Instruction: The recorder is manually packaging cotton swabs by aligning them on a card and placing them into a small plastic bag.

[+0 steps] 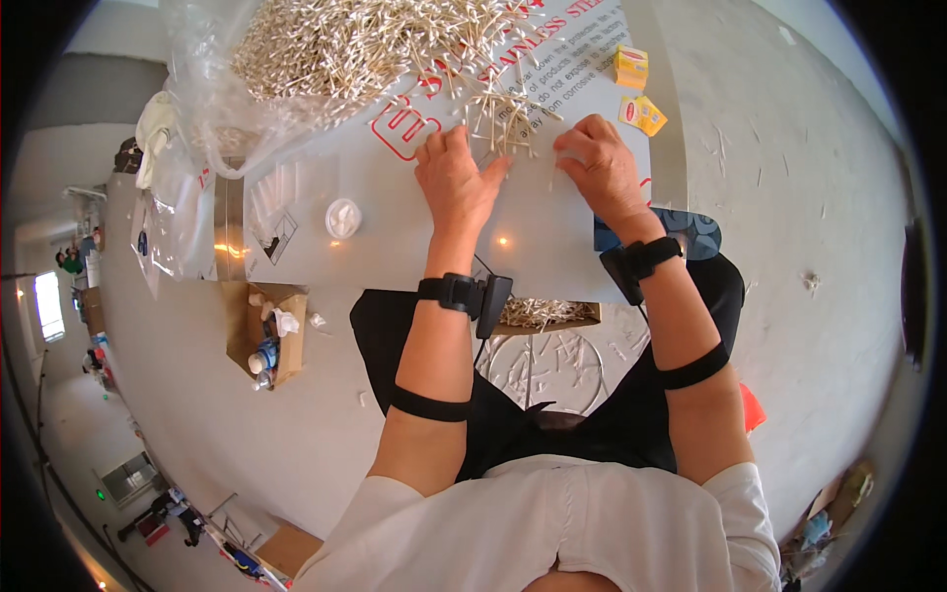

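Observation:
A big heap of cotton swabs [365, 44] with pale wooden sticks lies at the far side of a white table [395, 187]. A smaller loose bunch of swabs [505, 123] is spread between my hands. My left hand [456, 183] rests palm down on the table, its fingers touching the left edge of that bunch. My right hand [600, 163] is curled with its fingertips pinched together at the right edge of the bunch; a thin swab may be between them, I cannot tell. Both wrists wear black straps with small devices.
A crumpled clear plastic bag [207, 89] lies at the heap's left. A small white round lid [342, 218] sits on the table. Two yellow little boxes [636, 89] lie at the right. A cardboard box [266, 331] with rubbish stands on the floor; another tray of swabs [543, 314] sits under the table edge.

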`<state>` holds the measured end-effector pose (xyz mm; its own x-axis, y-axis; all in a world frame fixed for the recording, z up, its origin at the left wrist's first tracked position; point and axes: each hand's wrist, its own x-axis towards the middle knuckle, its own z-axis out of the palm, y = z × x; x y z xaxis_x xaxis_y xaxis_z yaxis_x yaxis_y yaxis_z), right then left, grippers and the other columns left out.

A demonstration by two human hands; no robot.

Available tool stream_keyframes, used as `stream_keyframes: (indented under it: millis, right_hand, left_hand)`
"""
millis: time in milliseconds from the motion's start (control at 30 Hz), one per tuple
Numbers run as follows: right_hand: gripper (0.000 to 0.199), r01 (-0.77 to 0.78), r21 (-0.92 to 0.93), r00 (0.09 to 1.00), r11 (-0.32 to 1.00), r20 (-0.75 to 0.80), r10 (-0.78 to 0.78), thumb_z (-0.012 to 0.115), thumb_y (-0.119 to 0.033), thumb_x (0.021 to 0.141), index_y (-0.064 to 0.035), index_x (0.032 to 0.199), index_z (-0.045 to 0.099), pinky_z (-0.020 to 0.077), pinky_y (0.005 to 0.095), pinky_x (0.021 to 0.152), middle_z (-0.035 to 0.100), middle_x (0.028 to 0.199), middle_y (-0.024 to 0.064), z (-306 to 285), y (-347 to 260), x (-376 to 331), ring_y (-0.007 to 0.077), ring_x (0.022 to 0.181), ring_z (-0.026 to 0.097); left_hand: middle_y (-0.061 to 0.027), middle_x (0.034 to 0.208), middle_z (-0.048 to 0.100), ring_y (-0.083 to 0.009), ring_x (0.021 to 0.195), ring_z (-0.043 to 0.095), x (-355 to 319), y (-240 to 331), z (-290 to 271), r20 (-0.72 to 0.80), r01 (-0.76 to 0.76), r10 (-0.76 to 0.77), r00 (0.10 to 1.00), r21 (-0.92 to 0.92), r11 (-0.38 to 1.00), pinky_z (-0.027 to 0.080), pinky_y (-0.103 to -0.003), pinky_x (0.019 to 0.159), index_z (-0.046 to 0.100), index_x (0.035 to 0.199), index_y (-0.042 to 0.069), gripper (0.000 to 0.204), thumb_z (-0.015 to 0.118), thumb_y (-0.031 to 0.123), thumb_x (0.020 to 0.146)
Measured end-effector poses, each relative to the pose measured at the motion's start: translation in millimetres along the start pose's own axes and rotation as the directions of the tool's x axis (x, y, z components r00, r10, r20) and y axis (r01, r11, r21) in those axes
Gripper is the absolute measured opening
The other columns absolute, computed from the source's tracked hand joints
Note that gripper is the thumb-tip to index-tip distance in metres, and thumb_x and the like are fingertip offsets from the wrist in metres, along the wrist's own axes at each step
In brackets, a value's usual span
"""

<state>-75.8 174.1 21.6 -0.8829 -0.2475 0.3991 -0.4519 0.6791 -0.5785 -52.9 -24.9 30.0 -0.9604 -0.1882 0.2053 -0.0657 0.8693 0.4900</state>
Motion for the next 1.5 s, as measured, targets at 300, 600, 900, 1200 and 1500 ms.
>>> stream_keyframes:
  millis: [300,600,900,1200,1500]
  right_hand:
    - [0.009,-0.01,0.064,0.989,0.998,0.147,0.0,0.069,-0.009,0.076,-0.007,0.08,0.06,0.0498,0.0423,0.069,0.056,0.08,0.0091,17,-50,-34,0.0322,0.08,0.059]
    - [0.018,-0.223,0.152,0.974,0.963,0.069,0.215,0.075,-0.01,0.072,-0.0052,0.08,0.06,0.049,0.0365,0.06,0.06,0.076,0.0086,-3,-52,-49,0.0272,0.067,0.06]
    - [0.018,-0.279,0.227,0.951,0.933,-0.068,0.301,0.071,-0.01,0.078,-0.0006,0.092,0.065,0.0497,0.0351,0.066,0.062,0.083,0.0129,-2,7,13,0.0275,0.069,0.06]
    - [0.003,-0.145,-0.031,0.985,0.989,0.087,0.148,0.061,-0.012,0.082,-0.0101,0.083,0.063,0.0503,0.0426,0.068,0.06,0.082,0.0084,9,21,38,0.0324,0.081,0.062]
    - [0.003,-0.022,0.101,0.973,0.995,0.232,-0.002,0.061,-0.007,0.08,-0.009,0.078,0.061,0.0506,0.0404,0.069,0.058,0.08,0.0082,-5,2,7,0.032,0.08,0.061]
  left_hand:
    - [-0.0079,0.094,0.058,-0.0312,0.095,0.053,-3,11,16,-0.064,-0.211,0.208,0.976,-0.043,0.976,0.041,-0.045,0.081,0.061,0.094,0.009,0.023,0.075,0.011,0.075]
    - [-0.0086,0.102,0.057,-0.031,0.098,0.053,-40,13,-1,-0.008,-0.319,0.324,0.946,-0.19,0.928,0.041,-0.044,0.084,0.06,0.103,0.008,0.034,0.073,0.004,0.071]
    - [-0.013,0.125,0.053,-0.0329,0.121,0.045,-68,31,-3,0.057,-0.296,0.301,0.952,-0.088,0.951,0.032,-0.047,0.1,0.054,0.123,0.007,0.055,0.076,0.015,0.073]
    - [-0.0094,0.125,0.055,-0.0301,0.119,0.049,-69,10,11,0.024,-0.354,0.361,0.932,-0.148,0.923,0.032,-0.044,0.102,0.061,0.118,0.013,0.045,0.069,0.004,0.075]
    - [-0.0135,0.141,0.045,-0.0321,0.135,0.035,-53,26,-5,0.087,-0.387,0.387,0.918,-0.021,0.922,0.027,-0.054,0.108,0.051,0.131,0.004,0.058,0.071,0.013,0.078]
